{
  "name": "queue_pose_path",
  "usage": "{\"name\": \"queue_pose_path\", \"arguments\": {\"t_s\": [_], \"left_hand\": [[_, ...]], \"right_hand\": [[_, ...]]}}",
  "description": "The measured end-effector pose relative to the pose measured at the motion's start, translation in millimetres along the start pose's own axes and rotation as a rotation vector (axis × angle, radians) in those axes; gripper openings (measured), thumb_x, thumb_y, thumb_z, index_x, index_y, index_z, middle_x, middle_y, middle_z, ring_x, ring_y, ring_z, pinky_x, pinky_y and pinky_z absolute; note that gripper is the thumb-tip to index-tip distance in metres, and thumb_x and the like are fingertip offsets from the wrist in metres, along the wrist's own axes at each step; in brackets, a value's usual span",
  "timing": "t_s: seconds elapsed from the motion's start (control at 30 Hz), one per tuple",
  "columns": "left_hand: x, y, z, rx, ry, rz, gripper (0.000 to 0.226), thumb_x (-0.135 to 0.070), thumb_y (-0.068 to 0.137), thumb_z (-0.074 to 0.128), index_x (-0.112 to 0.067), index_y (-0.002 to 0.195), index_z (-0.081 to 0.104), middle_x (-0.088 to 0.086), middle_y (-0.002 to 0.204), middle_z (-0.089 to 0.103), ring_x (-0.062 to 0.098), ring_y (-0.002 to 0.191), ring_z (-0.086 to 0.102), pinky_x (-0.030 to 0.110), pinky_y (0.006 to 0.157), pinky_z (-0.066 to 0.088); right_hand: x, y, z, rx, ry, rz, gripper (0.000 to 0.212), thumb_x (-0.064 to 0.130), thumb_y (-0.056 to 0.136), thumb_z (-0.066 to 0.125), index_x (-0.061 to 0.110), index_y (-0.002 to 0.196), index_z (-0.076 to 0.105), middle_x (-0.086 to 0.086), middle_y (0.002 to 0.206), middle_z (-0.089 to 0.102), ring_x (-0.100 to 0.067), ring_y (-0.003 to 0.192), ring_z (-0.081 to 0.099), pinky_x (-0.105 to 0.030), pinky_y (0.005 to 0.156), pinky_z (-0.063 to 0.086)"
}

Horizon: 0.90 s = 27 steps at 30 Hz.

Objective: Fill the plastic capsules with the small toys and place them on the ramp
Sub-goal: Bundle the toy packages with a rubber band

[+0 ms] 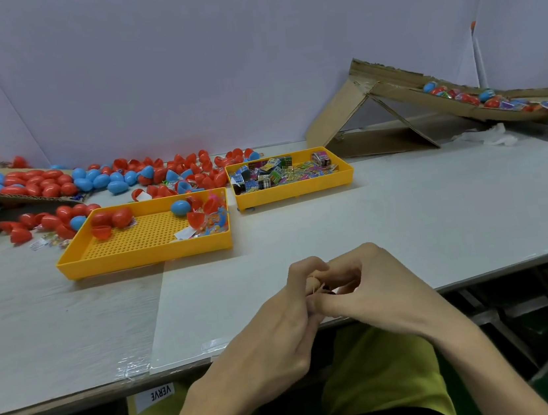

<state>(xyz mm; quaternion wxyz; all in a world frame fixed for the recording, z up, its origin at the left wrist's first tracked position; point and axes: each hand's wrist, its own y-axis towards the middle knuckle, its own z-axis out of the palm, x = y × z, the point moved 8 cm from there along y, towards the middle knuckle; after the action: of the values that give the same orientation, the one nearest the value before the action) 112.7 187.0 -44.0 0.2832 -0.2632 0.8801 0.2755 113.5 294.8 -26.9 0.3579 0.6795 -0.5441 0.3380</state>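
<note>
White table (439, 214) with a mesh tray (144, 257) on it: nearer than the mesh tray, left hand (279, 317) and right hand (375, 284) curl together, pinching a small item (317, 286) too hidden to name, while capsules (56, 185) heap behind it and the ramp (399, 88) stands far to its right — best to keep that pinch steady, probably.

The pale grey table (405, 218) carries a perforated yellow tray (141, 260) at near left, a second yellow tray (294, 189) just right of it and farther back, loose red and blue capsules (118, 186) scattered across the far left, and a cardboard ramp (334, 120) at far right.
</note>
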Motion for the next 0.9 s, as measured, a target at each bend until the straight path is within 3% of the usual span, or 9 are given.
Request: {"name": "queue_pose_path", "arguments": {"t_s": [0.17,0.3,0.43,0.53,0.6,0.7,0.8,0.9], "left_hand": [[-0.2,1.4,-1.3,0.000,0.005,0.000,0.047,-0.020,0.098,0.043,-0.055,0.113,0.016,-0.044,0.107,0.049,-0.005,0.099,0.056,0.010,0.077,0.044],[5.4,-1.2,-4.4,-0.020,-0.030,-0.036,0.027,-0.030,0.099,0.045,-0.047,0.107,0.026,-0.018,0.104,0.061,0.008,0.096,0.061,0.033,0.077,0.051],[2.3,-1.4,-6.9,-0.028,-0.051,-0.020,0.022,-0.031,0.098,0.047,-0.043,0.103,0.030,-0.012,0.096,0.060,0.012,0.089,0.061,0.038,0.074,0.049],[0.8,-1.3,-6.2,-0.022,-0.061,0.006,0.024,-0.027,0.100,0.049,-0.042,0.103,0.030,-0.016,0.100,0.063,0.008,0.093,0.061,0.027,0.075,0.049],[-1.2,-0.9,-6.6,-0.021,-0.073,0.030,0.023,-0.026,0.101,0.049,-0.040,0.103,0.031,-0.019,0.103,0.064,0.006,0.096,0.061,0.017,0.076,0.046],[-1.6,-2.0,-10.1,-0.040,-0.114,0.043,0.023,-0.024,0.101,0.050,-0.038,0.103,0.032,-0.020,0.103,0.065,0.007,0.097,0.061,0.013,0.078,0.044],[4.9,-4.6,-16.5,-0.100,-0.204,-0.013,0.024,-0.029,0.097,0.050,-0.044,0.101,0.033,-0.017,0.096,0.065,0.016,0.091,0.061,0.030,0.079,0.049],[5.8,-5.6,-18.4,-0.124,-0.309,-0.018,0.022,-0.027,0.097,0.050,-0.043,0.101,0.035,-0.019,0.094,0.066,0.012,0.086,0.060,0.020,0.076,0.046]], "right_hand": [[2.6,0.7,4.7,0.009,-0.173,-0.038,0.019,0.045,0.077,0.058,0.041,0.086,0.075,0.021,0.079,0.072,0.000,0.074,0.064,-0.014,0.063,0.047],[0.9,0.7,6.1,0.033,-0.095,-0.053,0.020,0.038,0.082,0.062,0.047,0.092,0.076,0.027,0.089,0.073,0.005,0.084,0.065,-0.007,0.066,0.043],[-4.3,1.7,2.8,0.110,0.031,-0.020,0.018,0.032,0.084,0.071,0.042,0.097,0.078,0.019,0.090,0.076,0.003,0.087,0.069,-0.011,0.070,0.047],[-5.8,3.7,-1.4,0.212,0.090,0.008,0.017,0.031,0.084,0.075,0.034,0.101,0.079,0.004,0.091,0.078,-0.013,0.090,0.072,-0.028,0.081,0.057],[-6.1,7.7,-3.8,0.271,0.072,0.009,0.018,0.033,0.085,0.075,0.031,0.103,0.079,-0.004,0.093,0.077,-0.021,0.091,0.072,-0.036,0.085,0.055],[-5.3,12.1,-5.2,0.376,0.055,0.005,0.020,0.034,0.089,0.072,0.031,0.108,0.077,-0.003,0.091,0.076,-0.013,0.083,0.067,-0.030,0.078,0.051],[-5.2,11.6,-5.8,0.466,0.105,-0.027,0.030,0.030,0.094,0.066,0.025,0.123,0.071,-0.003,0.107,0.075,-0.019,0.098,0.070,-0.036,0.089,0.053],[-7.8,13.4,-10.1,0.377,0.188,-0.074,0.027,0.025,0.100,0.057,0.019,0.120,0.072,-0.004,0.100,0.077,-0.020,0.092,0.072,-0.026,0.080,0.053]]}}
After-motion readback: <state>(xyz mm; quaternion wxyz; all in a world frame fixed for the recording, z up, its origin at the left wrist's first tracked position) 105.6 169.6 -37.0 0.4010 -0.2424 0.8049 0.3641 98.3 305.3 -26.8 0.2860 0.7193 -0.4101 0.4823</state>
